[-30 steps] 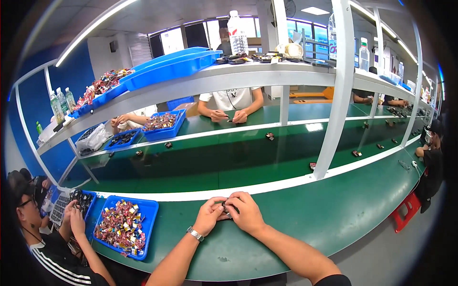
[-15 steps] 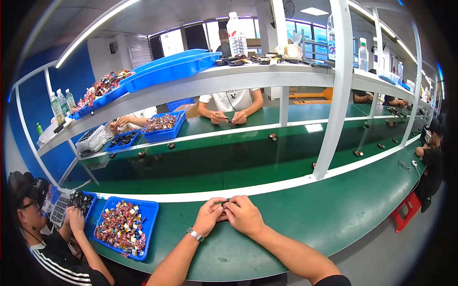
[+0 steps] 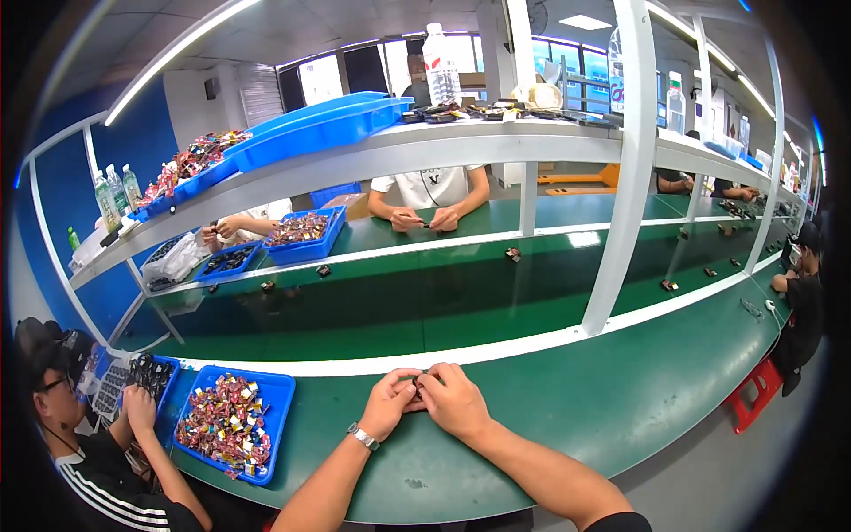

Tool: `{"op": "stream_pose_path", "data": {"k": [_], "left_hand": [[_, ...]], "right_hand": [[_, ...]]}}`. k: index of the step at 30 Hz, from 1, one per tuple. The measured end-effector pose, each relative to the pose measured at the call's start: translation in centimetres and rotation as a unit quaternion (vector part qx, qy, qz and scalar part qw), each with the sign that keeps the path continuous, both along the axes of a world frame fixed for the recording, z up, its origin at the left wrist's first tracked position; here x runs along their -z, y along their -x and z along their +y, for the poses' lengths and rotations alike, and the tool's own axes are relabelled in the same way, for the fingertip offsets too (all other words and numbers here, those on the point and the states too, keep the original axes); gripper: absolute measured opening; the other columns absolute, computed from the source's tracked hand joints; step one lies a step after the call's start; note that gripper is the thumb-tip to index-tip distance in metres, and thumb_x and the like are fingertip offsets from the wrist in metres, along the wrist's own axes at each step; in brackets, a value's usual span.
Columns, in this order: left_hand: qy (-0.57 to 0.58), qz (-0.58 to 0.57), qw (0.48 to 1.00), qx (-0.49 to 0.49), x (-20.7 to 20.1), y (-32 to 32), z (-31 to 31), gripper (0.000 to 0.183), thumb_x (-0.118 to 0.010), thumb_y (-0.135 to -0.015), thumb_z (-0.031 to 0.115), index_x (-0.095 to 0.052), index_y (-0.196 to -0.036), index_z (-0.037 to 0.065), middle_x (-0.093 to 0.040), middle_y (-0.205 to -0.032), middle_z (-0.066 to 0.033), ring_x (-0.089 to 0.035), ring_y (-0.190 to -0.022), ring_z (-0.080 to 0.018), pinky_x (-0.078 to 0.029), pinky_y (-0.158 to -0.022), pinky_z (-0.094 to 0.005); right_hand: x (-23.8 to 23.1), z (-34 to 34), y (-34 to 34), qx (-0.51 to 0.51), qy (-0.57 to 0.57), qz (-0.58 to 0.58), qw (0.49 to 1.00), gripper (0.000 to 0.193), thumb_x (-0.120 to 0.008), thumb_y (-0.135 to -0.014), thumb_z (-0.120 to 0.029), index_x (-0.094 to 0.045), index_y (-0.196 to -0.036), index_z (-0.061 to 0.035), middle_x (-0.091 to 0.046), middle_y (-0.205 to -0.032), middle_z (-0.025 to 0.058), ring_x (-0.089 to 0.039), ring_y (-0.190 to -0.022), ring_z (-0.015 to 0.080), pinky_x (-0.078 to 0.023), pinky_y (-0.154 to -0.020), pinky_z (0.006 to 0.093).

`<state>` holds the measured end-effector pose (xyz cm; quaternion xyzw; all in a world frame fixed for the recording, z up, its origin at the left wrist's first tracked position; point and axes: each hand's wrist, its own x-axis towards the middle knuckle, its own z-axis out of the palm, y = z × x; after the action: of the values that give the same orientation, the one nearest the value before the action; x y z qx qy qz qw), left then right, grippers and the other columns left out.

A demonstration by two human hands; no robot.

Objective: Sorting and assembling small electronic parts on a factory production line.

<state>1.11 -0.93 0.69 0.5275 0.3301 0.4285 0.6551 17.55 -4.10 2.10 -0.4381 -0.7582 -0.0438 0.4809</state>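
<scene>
Above the green worktop (image 3: pixel 532 417), my left hand (image 3: pixel 388 403), with a metal watch at the wrist, meets my right hand (image 3: pixel 456 403). Both have their fingers closed around a small black part (image 3: pixel 417 385) pinched between them. Fingers cover most of it, so its exact kind cannot be made out. To the left of my forearm sits a blue tray (image 3: pixel 285 417) heaped with small reddish-brown parts (image 3: pixel 226 424) that carry white and yellow bits.
Beyond a white rail (image 3: pixel 372 365), a green conveyor belt (image 3: pixel 479 301) carries scattered small parts (image 3: pixel 513 254). A white upright post (image 3: pixel 618 204) rises at right, supporting a shelf (image 3: pixel 479 142). A co-worker (image 3: pixel 106 461) sits close on the left; another person (image 3: pixel 430 199) works opposite.
Small parts on the conveyor belt have shifted slightly to the right. My hands stay nearly in place, with the fingers moving only a little around the black part.
</scene>
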Motion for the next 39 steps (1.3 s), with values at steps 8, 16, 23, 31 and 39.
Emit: {"op": "stream_pose_path", "data": {"k": [8, 16, 23, 31, 39], "left_hand": [[-0.004, -0.017, 1.000, -0.002, -0.3, -0.1, 0.0, 0.027, -0.044, -0.099, -0.001, -0.048, -0.125, 0.000, -0.063, -0.112, -0.0158, -0.065, -0.103, -0.0227, -0.058, -0.091, -0.0359], [-0.012, 0.004, 1.000, -0.005, 0.0, 0.2, 0.3, 0.015, -0.046, -0.098, 0.000, -0.050, -0.113, 0.000, -0.063, -0.107, -0.0154, -0.066, -0.099, -0.0242, -0.059, -0.088, -0.0379], [-0.021, 0.013, 1.000, 0.006, 0.6, 0.1, 0.2, 0.016, -0.047, -0.098, 0.000, -0.051, -0.113, -0.002, -0.061, -0.107, -0.0137, -0.065, -0.101, -0.0229, -0.059, -0.089, -0.0369], [-0.002, -0.072, 0.997, 0.016, -0.1, 0.7, 0.2, 0.039, -0.049, -0.099, 0.005, -0.039, -0.137, 0.002, -0.055, -0.129, -0.0235, -0.063, -0.110, -0.0322, -0.057, -0.091, -0.0393], [-0.003, -0.031, 0.999, 0.040, 1.0, 0.7, 1.2, 0.038, -0.053, -0.096, 0.004, -0.044, -0.133, -0.001, -0.060, -0.123, -0.0229, -0.067, -0.102, -0.0300, -0.057, -0.088, -0.0347]], "right_hand": [[-0.6, 0.5, -1.1, -0.052, 0.052, 0.022, 0.997, 0.016, -0.073, -0.075, -0.005, -0.060, -0.083, -0.0053, -0.057, -0.102, 0.0078, -0.060, -0.091, 0.0261, -0.054, -0.073, 0.0363], [-0.2, 1.1, -2.2, -0.103, 0.133, 0.021, 0.986, 0.014, -0.073, -0.077, -0.007, -0.063, -0.086, -0.0074, -0.056, -0.116, 0.0097, -0.059, -0.101, 0.0286, -0.051, -0.087, 0.0373], [0.7, 1.2, -2.4, -0.112, 0.142, 0.034, 0.983, 0.009, -0.069, -0.082, -0.013, -0.070, -0.089, -0.0077, -0.061, -0.105, 0.0106, -0.062, -0.093, 0.0290, -0.052, -0.081, 0.0375], [-0.5, 1.2, -3.3, -0.097, 0.142, 0.137, 0.976, 0.009, -0.074, -0.080, -0.008, -0.073, -0.089, -0.0052, -0.061, -0.100, 0.0095, -0.067, -0.080, 0.0198, -0.057, -0.070, 0.0304], [-19.1, 2.2, -6.4, -0.090, -0.058, 0.268, 0.957, 0.005, -0.070, -0.080, -0.002, -0.069, -0.084, 0.0022, -0.061, -0.090, 0.0096, -0.067, -0.071, 0.0155, -0.054, -0.062, 0.0267]]}}
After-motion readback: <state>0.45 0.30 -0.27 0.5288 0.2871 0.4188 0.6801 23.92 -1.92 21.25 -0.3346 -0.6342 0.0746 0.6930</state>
